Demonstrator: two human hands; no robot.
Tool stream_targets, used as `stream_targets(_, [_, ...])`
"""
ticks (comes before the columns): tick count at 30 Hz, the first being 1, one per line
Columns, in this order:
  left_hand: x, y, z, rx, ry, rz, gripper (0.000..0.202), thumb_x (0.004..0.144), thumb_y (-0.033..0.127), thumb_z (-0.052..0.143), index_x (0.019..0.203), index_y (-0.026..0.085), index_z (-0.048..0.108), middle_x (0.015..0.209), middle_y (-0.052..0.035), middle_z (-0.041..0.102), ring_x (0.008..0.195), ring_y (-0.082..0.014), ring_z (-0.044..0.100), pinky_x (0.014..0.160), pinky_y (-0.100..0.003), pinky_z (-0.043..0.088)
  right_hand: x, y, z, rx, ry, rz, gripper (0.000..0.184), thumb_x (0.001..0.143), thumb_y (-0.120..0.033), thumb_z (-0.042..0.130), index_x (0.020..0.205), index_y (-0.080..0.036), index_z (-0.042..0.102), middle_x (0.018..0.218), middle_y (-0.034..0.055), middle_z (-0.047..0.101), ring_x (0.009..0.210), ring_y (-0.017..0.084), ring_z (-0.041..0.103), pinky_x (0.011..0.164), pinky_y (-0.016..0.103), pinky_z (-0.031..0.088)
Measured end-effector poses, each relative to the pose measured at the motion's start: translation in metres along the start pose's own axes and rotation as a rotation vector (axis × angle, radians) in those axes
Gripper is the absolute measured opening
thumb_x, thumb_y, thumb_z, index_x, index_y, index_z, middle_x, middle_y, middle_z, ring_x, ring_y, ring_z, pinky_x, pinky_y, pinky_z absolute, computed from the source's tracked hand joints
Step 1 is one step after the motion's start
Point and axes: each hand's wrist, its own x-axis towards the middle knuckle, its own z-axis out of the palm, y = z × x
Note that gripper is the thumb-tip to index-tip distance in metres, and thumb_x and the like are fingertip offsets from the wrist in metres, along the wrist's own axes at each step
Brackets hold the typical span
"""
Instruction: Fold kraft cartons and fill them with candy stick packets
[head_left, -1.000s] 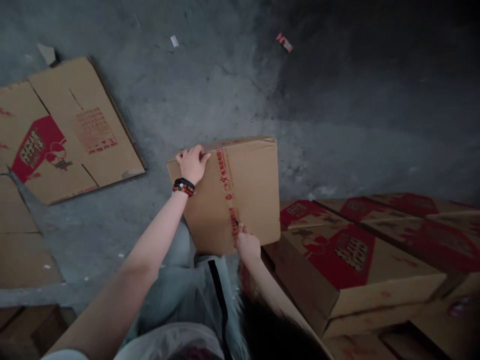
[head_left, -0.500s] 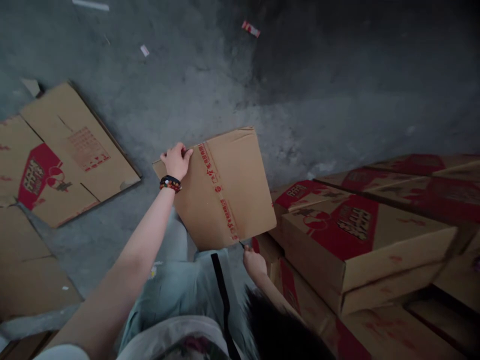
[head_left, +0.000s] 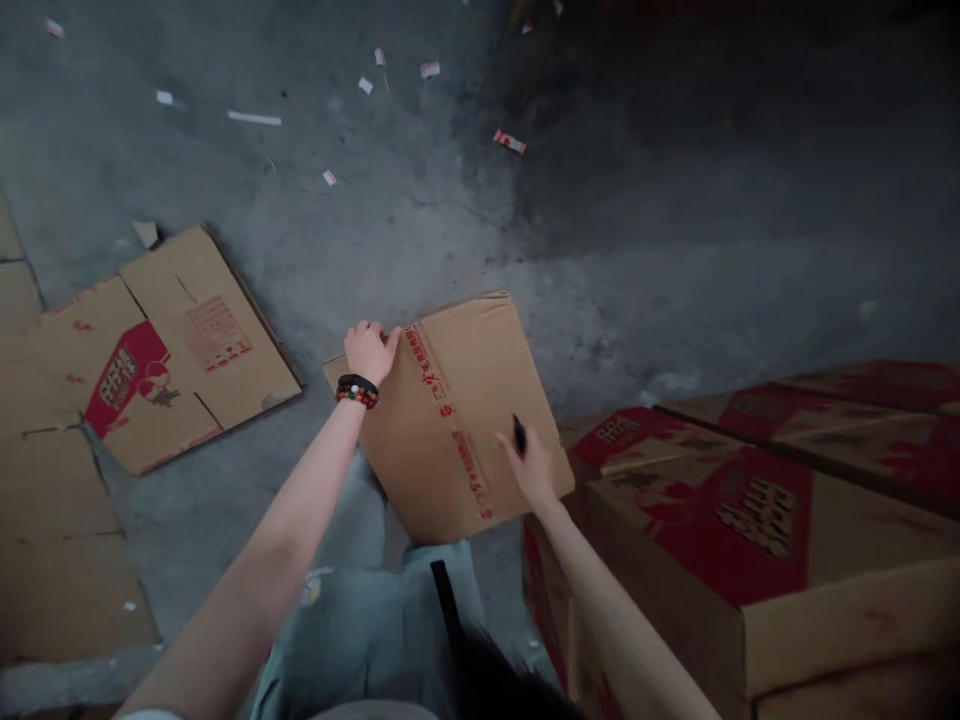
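Note:
A brown cardboard box [head_left: 480, 380] with a strip of red printed tape [head_left: 450, 420] down its top rests against my lap, tilted. My left hand [head_left: 369, 350], with a black and beaded wristband, grips the box's far left corner, fingers curled over the edge. My right hand [head_left: 531, 462] lies on the box's right side and is closed on a small dark tool [head_left: 519, 433] whose tip points up. I cannot make out what the tool is.
Flattened cardboard sheets [head_left: 165, 350] with red print lie on the concrete floor [head_left: 600, 200] at the left. Stacked printed boxes [head_left: 750, 520] stand at the right. Scraps of paper and tape litter the floor at the back.
My right hand has moved from the near end of the tape seam up onto the box's right side. The box has turned slightly and the view has shifted.

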Motion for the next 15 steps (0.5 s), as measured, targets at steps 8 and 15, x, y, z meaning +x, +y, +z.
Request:
stream_targets(8, [0.003, 0.001, -0.006, 0.050, -0.101, 0.192, 0.038, 0.095, 0.044, 0.041, 0.095, 0.017, 0.067, 0.099, -0.0131, 0.071, 0.091, -0.0277, 0.062, 0.079, -0.036, 0.041, 0.129, -0.129, 0.016, 0.028, -0.017, -0.196, 0.023, 0.083, -0.032, 0.069, 0.093, -0.018, 0.054, 0.084, 0.0043, 0.065, 0.076, 0.019, 0.061, 0.069, 0.028, 0.044])
stream_targets(15, [0.028, 0.001, -0.010, -0.256, -0.557, 0.213, 0.034, 0.080, 0.049, 0.063, 0.080, 0.016, 0.070, 0.058, 0.0006, 0.052, 0.058, -0.0145, 0.046, 0.059, -0.027, 0.030, 0.126, -0.126, 0.006, -0.030, -0.116, -0.131, 0.025, 0.081, -0.032, 0.073, 0.094, -0.016, 0.058, 0.087, 0.0050, 0.067, 0.077, 0.018, 0.061, 0.067, 0.026, 0.042])
